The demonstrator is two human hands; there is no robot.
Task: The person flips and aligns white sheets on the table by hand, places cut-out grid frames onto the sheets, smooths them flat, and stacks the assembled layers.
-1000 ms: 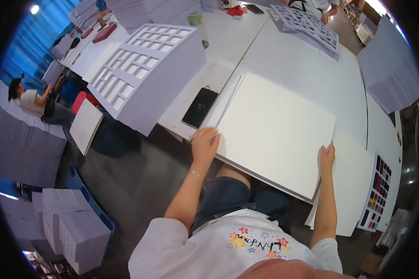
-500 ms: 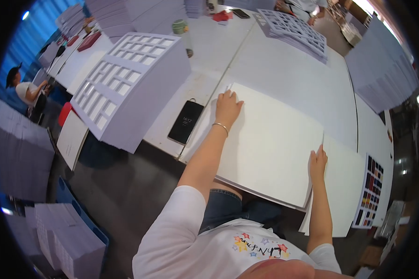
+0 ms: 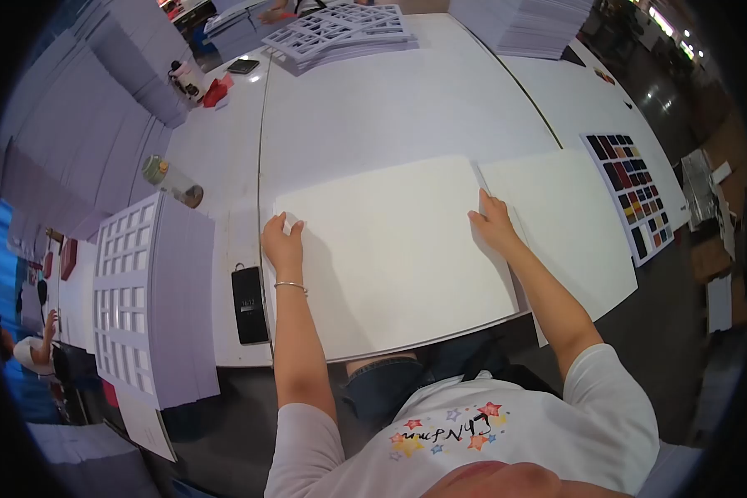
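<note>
A large white board or sheet stack point(image 3: 398, 257) lies flat on the table in front of me, its near edge by my lap. My left hand point(image 3: 283, 245), a bangle on its wrist, grips the left edge near the far corner, thumb on top. My right hand point(image 3: 495, 222) holds the right edge, thumb over the top face and index finger along the side. Fingertips under the edges are hidden. Another white sheet point(image 3: 568, 224) lies to the right, partly beside the board. Left of my left hand is a black phone point(image 3: 249, 305).
A tall stack of window-cut white panels point(image 3: 124, 290) stands left, with a bottle point(image 3: 173, 180) behind it. More cut panels point(image 3: 340, 37) lie at the far side, near another person's hand. A colour swatch card point(image 3: 629, 195) is at right. White stacks point(image 3: 519, 25) stand behind.
The view has swung to the right, so the table and stacks appear shifted left and turned. Both hands stay at the board's side edges.
</note>
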